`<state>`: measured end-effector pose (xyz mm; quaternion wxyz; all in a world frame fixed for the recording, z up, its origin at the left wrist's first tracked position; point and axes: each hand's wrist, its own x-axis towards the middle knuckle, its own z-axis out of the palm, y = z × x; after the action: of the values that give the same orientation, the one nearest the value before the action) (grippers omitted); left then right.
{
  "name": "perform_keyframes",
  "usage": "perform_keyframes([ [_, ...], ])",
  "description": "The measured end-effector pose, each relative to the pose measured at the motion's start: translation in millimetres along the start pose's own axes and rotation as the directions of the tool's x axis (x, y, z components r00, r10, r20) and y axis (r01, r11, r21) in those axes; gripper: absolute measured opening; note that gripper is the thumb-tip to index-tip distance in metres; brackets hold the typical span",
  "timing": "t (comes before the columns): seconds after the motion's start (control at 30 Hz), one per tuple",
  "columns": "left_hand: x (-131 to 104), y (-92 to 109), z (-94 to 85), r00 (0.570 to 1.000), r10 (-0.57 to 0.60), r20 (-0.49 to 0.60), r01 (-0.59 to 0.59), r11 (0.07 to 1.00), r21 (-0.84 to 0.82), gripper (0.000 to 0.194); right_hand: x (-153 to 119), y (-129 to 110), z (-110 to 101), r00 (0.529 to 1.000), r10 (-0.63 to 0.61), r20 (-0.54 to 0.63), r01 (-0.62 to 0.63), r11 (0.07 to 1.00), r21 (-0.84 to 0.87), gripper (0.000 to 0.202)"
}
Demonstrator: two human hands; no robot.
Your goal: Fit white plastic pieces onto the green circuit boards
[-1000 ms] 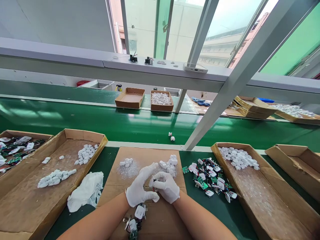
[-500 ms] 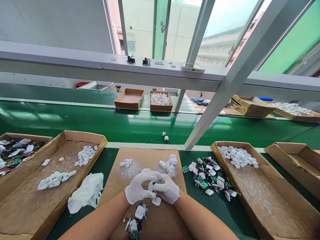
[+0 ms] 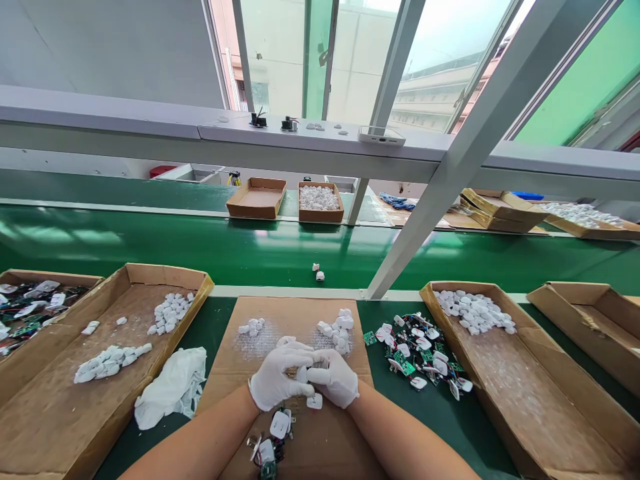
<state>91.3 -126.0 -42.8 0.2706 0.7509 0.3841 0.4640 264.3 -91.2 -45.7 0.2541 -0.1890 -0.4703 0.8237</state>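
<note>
The green bench (image 3: 220, 320) carries a long left tray (image 3: 50, 413) and a long right tray (image 3: 530, 393), both of cardboard with white pieces inside. Between them lies a cardboard sheet (image 3: 340, 440), and to its right is a loose pile of wired circuit boards (image 3: 423, 350). Above the sheet, the left hand (image 3: 274, 379) and the right hand (image 3: 339, 381), both in white gloves, meet with curled fingers and pinch one small white part (image 3: 302, 374) between them. Just below the fingertips there is a square white piece (image 3: 315, 401); its connection is hidden. In my judgement, the smooth gloves could let the small part slip, a hard pull could strain any hidden wire, and a low wrist could catch the wired cluster (image 3: 273, 437) near the left forearm.
</note>
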Motion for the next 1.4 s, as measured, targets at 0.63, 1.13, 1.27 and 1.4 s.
perform_keyframes([
  [0.63, 5.9, 18.3, 4.8, 1.0, -0.02, 0.02, 0.016, 0.981, 0.195, 0.031, 4.0, 5.6, -1.4, 0.997, 0.011, -0.078, -0.033, 0.958, -0.286, 0.036],
  [1.13, -1.0, 13.9, 9.4, 0.984, -0.155, -0.091, 0.164, 0.98, 0.109, 0.037, 3.1, 6.7, -5.9, 0.995, 0.097, -0.001, -0.097, 0.995, -0.024, 0.036],
  [1.27, -8.6, 2.0, 8.4, 0.964, -0.233, -0.126, 0.24, 0.97, 0.047, 0.045, 3.6, 7.6, -10.1, 0.981, 0.189, 0.045, -0.194, 0.971, 0.14, 0.033],
  [1.4, -9.1, -2.3, 7.3, 0.985, -0.155, -0.078, 0.16, 0.985, 0.066, 0.042, 1.9, 4.5, -6.8, 0.98, 0.2, -0.004, -0.199, 0.977, 0.07, 0.031],
])
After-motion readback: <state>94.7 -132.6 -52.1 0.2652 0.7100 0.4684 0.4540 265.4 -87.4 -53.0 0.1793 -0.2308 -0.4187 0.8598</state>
